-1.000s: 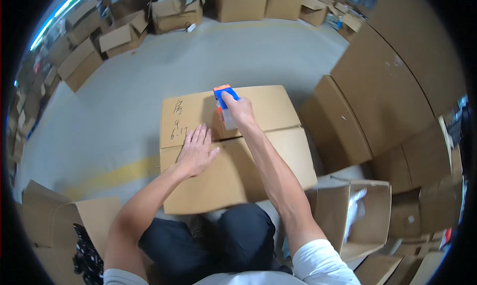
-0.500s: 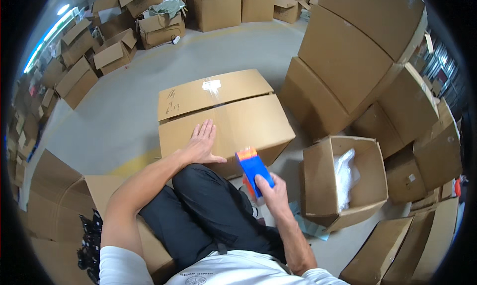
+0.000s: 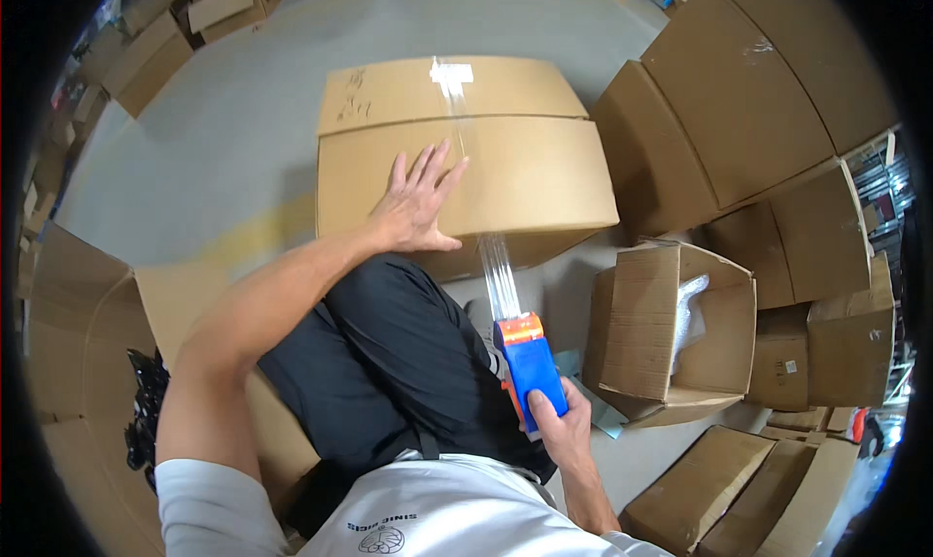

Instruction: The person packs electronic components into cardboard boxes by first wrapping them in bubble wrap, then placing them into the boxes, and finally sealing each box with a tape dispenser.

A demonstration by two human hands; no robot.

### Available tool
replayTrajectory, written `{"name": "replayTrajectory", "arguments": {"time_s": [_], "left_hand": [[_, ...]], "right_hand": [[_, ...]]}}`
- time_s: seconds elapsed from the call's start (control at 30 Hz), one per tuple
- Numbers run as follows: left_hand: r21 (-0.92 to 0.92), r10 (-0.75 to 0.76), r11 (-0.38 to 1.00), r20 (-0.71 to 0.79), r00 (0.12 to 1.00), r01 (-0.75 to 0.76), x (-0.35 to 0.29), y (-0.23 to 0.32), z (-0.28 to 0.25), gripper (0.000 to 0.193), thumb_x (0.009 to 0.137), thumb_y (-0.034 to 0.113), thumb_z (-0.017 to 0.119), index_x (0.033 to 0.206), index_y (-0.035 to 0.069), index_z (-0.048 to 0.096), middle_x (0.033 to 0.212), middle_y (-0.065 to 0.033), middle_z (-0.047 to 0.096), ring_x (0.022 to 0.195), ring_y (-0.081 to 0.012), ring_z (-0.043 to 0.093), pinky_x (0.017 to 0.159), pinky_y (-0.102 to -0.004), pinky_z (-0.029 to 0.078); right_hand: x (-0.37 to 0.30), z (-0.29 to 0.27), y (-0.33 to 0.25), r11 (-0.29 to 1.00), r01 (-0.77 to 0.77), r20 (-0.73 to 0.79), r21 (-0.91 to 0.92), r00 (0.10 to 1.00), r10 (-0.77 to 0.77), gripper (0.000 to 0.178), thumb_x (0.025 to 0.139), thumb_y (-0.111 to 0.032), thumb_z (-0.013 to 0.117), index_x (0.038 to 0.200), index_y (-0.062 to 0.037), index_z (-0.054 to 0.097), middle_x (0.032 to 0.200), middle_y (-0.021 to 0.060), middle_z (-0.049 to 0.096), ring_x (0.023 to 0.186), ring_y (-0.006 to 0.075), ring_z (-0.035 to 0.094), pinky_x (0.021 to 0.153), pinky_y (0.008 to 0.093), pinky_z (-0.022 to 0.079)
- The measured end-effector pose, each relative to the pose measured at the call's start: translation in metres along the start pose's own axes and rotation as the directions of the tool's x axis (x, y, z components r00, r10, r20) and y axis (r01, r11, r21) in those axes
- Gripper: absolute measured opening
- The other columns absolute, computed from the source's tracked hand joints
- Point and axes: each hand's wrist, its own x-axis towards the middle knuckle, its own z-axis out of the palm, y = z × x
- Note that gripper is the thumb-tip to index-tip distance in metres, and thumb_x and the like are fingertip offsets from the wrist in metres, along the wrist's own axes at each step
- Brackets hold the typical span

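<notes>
A large cardboard box [image 3: 544, 173] stands in front of my knees with its top flaps folded nearly together. My left hand [image 3: 418, 204] lies on the near flap with its fingers spread, beside the middle seam. In my right hand [image 3: 562, 423] is a blue and orange tape dispenser [image 3: 533, 363], gripped by its body. From its orange front, a strip of clear packing tape [image 3: 500, 275] stretches up to the box's near edge. More clear tape runs over the top to a white label [image 3: 452, 73] on the far flap.
An open carton [image 3: 637, 329] with clear plastic wrap [image 3: 687, 314] inside stands to my right. Tall stacked boxes [image 3: 739, 100] rise behind it. At my left is another open carton [image 3: 83, 314] next to black plastic [image 3: 146, 406]. Flattened cardboard [image 3: 705, 489] lies at the lower right.
The tape dispenser has moved down toward me, and a strip of tape now shows between it and the box. My left hand has spread its fingers. The view has tipped downward.
</notes>
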Motion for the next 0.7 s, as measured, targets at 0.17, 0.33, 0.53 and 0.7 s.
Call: {"name": "replayTrajectory", "arguments": {"time_s": [0.17, 0.33, 0.53, 0.7], "left_hand": [[-0.085, 0.234, 0.969, 0.019, 0.972, -0.232, 0.003, -0.001, 0.008, 0.102, 0.073, 0.044, 0.081, 0.159, 0.026, 0.028, 0.165, -0.0213, 0.015, 0.151, -0.0415, 0.021, 0.118, -0.0671, 0.018], [-0.032, 0.49, 0.871, 0.121, 0.863, -0.49, 0.017, 0.011, 0.013, 0.078, 0.083, 0.034, 0.073, 0.153, 0.037, 0.039, 0.167, -0.0139, 0.017, 0.152, -0.0383, 0.022, 0.119, -0.0664, 0.019], [0.061, 0.448, 0.883, 0.183, 0.875, -0.465, 0.006, -0.005, 0.016, 0.075, 0.086, 0.04, 0.071, 0.153, 0.037, 0.038, 0.167, -0.0125, 0.02, 0.152, -0.0381, 0.023, 0.113, -0.0708, 0.024], [-0.196, 0.27, 0.951, 0.144, 0.952, -0.24, 0.022, 0.015, -0.025, 0.045, 0.091, 0.041, 0.068, 0.13, 0.021, 0.068, 0.152, -0.0204, 0.045, 0.141, -0.0391, 0.042, 0.113, -0.0548, 0.035]], "right_hand": [[0.041, -0.005, 0.027, 0.991, -0.036, 0.006, -0.125, 0.999, 0.037, 0.034, 0.092, -0.03, 0.069, 0.095, 0.0038, 0.064, 0.077, 0.008, 0.068, 0.064, 0.0094, 0.061, 0.056, 0.026, 0.048], [0.177, 0.005, 0.04, 0.951, 0.09, 0.027, -0.296, 0.996, -0.086, 0.045, 0.094, -0.041, 0.062, 0.085, 0.0021, 0.07, 0.07, 0.0109, 0.068, 0.057, 0.0142, 0.061, 0.053, 0.0323, 0.05], [0.214, 0.016, 0.013, 0.713, -0.558, 0.317, 0.425, 0.829, 0.461, 0.043, 0.096, -0.039, 0.062, 0.091, 0.0022, 0.073, 0.074, 0.0116, 0.07, 0.066, 0.023, 0.069, 0.061, 0.037, 0.054], [0.166, -0.037, 0.045, 0.935, -0.137, 0.151, -0.326, 0.969, 0.195, 0.042, 0.096, -0.037, 0.066, 0.107, 0.0037, 0.071, 0.086, 0.0084, 0.07, 0.075, 0.0142, 0.065, 0.066, 0.029, 0.051]]}}
